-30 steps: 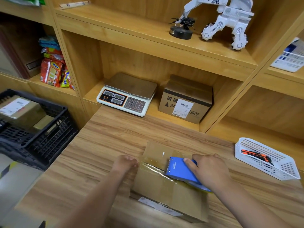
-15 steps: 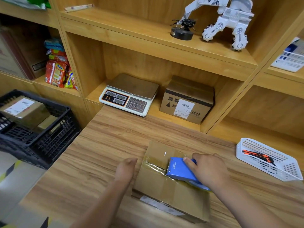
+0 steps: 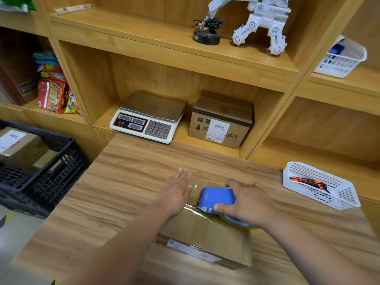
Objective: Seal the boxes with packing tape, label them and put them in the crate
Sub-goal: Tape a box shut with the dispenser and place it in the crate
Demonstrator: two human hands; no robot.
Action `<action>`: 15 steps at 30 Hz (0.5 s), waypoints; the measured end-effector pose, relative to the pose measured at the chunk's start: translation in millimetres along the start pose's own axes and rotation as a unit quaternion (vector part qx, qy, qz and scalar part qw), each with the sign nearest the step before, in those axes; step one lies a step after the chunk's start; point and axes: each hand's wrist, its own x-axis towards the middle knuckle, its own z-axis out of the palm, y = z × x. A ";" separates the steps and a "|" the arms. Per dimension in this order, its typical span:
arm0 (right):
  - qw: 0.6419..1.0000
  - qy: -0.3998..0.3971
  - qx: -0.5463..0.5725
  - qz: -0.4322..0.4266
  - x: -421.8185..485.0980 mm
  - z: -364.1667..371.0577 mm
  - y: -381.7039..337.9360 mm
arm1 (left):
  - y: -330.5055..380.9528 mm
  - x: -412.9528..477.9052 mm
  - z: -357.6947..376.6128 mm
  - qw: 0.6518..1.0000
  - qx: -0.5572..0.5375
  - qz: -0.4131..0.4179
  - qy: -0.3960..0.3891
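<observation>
I've got the cardboard box (image 3: 207, 233) lying on the wooden surface (image 3: 123, 182), near the front edge, w/ a strip of clear packing tape (image 3: 195, 210) shining across its top. My left hand (image 3: 174, 194) lies flat on the box's far left part, fingers straight and spread, palm down, gripping nothing. My right hand (image 3: 248, 202) is clamped on the blue tape dispenser (image 3: 218, 197), which presses on the box top just beside the left hand; the two hands are apart.

Black crate (image 3: 51, 167) sits off the surface's left side, w/ a labelled box (image 3: 18, 147) inside. On the shelf behind: weighing scale (image 3: 148, 118) and another labelled carton (image 3: 222, 120) side by side. White basket (image 3: 320, 186) at right holds an orange-black cutter (image 3: 308, 182).
</observation>
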 end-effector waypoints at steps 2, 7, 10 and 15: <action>0.999 -0.027 -0.017 -0.034 0.1 1.7 10.1 | -1.1 0.6 4.2 1.000 0.026 0.009 0.000; 0.994 0.006 -0.013 -0.107 -5.0 4.0 34.6 | -5.6 2.1 9.7 0.998 0.062 0.019 0.003; 0.991 0.024 -0.015 -0.127 -9.5 2.7 44.5 | -4.0 1.0 11.1 0.998 0.051 0.023 0.016; 0.993 0.030 -0.015 -0.111 -31.7 0.3 83.5 | -2.7 1.3 10.1 0.998 0.050 0.019 0.016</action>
